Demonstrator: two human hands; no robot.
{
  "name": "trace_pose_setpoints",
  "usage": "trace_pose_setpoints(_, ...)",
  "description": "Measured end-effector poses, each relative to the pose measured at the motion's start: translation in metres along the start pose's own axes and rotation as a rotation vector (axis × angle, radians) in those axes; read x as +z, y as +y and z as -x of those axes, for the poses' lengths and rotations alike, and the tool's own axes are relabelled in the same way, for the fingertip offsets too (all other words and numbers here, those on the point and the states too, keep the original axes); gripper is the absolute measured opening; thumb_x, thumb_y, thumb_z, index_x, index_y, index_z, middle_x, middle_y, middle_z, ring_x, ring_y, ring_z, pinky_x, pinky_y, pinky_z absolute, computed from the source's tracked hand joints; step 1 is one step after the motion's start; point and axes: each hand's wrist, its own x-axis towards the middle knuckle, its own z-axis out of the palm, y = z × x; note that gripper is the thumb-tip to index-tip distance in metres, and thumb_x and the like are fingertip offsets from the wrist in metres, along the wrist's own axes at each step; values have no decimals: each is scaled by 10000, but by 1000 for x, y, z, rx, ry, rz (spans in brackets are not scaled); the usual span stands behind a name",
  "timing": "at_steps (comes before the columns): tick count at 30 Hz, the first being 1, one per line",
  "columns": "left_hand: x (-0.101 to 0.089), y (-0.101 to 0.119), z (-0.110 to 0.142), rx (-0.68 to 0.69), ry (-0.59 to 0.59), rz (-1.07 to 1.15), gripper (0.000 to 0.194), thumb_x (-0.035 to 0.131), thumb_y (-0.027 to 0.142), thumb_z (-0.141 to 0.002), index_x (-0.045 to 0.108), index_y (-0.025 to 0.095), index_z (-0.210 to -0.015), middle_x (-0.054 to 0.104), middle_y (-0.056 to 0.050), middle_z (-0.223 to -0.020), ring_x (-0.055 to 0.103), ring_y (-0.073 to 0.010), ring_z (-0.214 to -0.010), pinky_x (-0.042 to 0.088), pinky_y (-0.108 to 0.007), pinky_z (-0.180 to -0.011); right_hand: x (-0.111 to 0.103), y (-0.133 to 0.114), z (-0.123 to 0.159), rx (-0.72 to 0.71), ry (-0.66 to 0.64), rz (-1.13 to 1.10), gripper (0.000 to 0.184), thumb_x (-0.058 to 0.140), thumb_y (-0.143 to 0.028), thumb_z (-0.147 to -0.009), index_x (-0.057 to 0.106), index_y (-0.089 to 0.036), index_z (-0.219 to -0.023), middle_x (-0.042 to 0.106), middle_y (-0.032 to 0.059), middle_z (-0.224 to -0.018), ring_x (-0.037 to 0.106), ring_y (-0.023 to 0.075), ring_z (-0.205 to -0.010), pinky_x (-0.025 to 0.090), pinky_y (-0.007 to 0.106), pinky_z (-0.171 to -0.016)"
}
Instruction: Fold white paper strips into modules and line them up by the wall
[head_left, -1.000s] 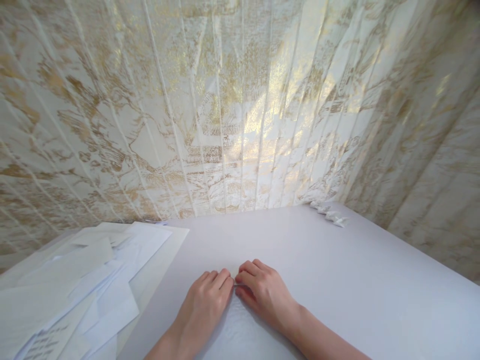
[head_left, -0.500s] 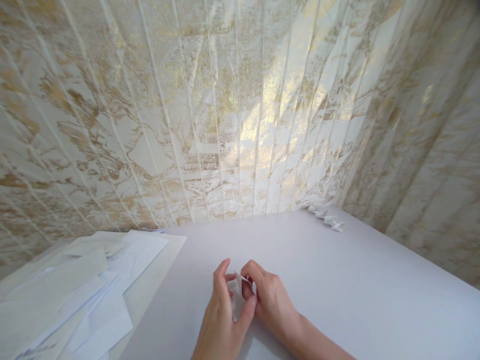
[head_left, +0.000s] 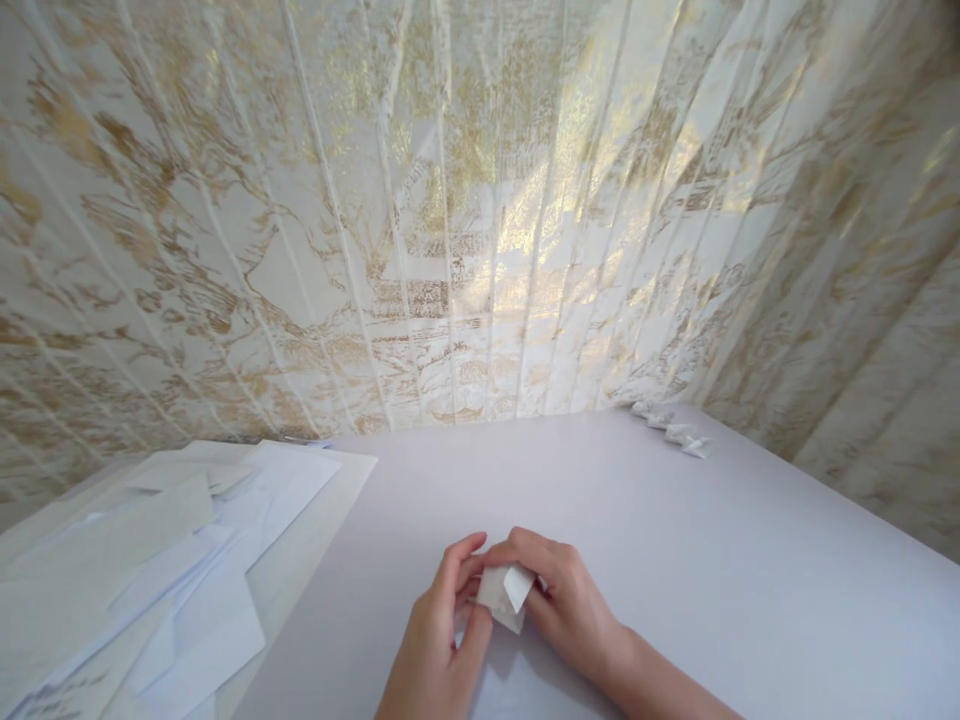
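Note:
A small piece of folded white paper (head_left: 498,592) is held just above the table between both hands, with a flap standing out on its right side. My left hand (head_left: 448,610) pinches its left edge, thumb at the near side and fingers behind. On the opposite side my right hand (head_left: 564,594) grips the paper, index finger along the top edge and thumb partly hidden beneath. The far fingers of both hands are partly out of sight.
Several small folded paper pieces (head_left: 679,434) sit in a row at the table's back right corner. A spread pile of white paper sheets (head_left: 180,560) covers the left side. Behind the white table (head_left: 750,590) hangs a gold-patterned curtain (head_left: 480,240).
The folded paper has turned, so its broad face and flap now show between the hands. Both hands have shifted slightly to the right in the picture, and the view has moved a little.

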Motion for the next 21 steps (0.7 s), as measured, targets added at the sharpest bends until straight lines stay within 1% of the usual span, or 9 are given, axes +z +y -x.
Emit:
trace_pose_setpoints(2,-4,6,-3,-39,-32,38,346,550,312,-892,546,203,-1220,675,-88,-1207,634,-213,-1078,482,-308,-936,0,2,0,-8,5,-38,318,456,-70,-884,695,-230,-1018,648,18,-799,601,150,-719,445,234,-660)
trace_pose_setpoints(4,-6,11,-5,-65,-46,79,276,550,342,-899,610,187,-1120,707,-80,-1098,651,-203,-951,507,-281,-809,-1,2,0,-8,7,-81,308,456,-97,-924,706,-239,-1037,632,22,-799,601,153,-733,453,240,-665)
trace_pose_setpoints(6,-7,13,-7,-82,-34,111,276,552,378,-897,638,172,-1059,718,-70,-990,636,-182,-813,503,-265,-704,-1,0,-1,2,-2,-132,300,465,-123,-948,711,-251,-1064,612,23,-812,603,156,-745,461,248,-671)
trace_pose_setpoints(7,-7,13,-8,-88,-26,121,287,549,390,-897,643,166,-1050,716,-64,-951,621,-173,-769,499,-263,-684,-2,0,-1,9,-12,-154,299,470,-136,-957,708,-259,-1089,606,27,-835,605,161,-764,467,257,-684)
trace_pose_setpoints(10,-7,10,-9,-90,-23,168,313,503,396,-913,643,157,-1060,704,-63,-935,610,-173,-790,499,-281,-742,-3,-3,-1,-15,-35,-162,348,456,-140,-973,657,-293,-1213,597,45,-946,599,178,-849,482,289,-743)
trace_pose_setpoints(13,-9,9,-8,-65,-24,189,359,440,423,-935,633,164,-1092,696,-73,-987,614,-198,-889,486,-307,-821,-4,-3,-1,-101,-30,-62,508,393,-67,-948,527,-314,-1371,570,69,-1060,565,203,-934,487,331,-800)
trace_pose_setpoints(16,-11,10,-7,-41,7,134,355,526,486,-912,627,188,-1076,684,-42,-960,601,-186,-865,461,-276,-795,-4,-6,0,-167,-52,93,658,365,-2,-871,425,-308,-1450,538,83,-1097,516,230,-947,487,376,-803)
trace_pose_setpoints(18,-13,12,-6,-17,33,80,321,582,497,-890,634,196,-988,666,-12,-892,581,-167,-812,442,-249,-758,-4,-10,1,-197,-74,130,681,383,-9,-842,413,-297,-1459,517,88,-1105,497,235,-928,490,390,-799)
trace_pose_setpoints(21,-15,14,-6,36,69,1,294,560,482,-911,634,197,-916,632,5,-828,561,-160,-778,423,-237,-730,-5,-13,4,-191,-62,38,592,387,-66,-891,443,-290,-1436,480,97,-1190,499,235,-1010,487,401,-876)
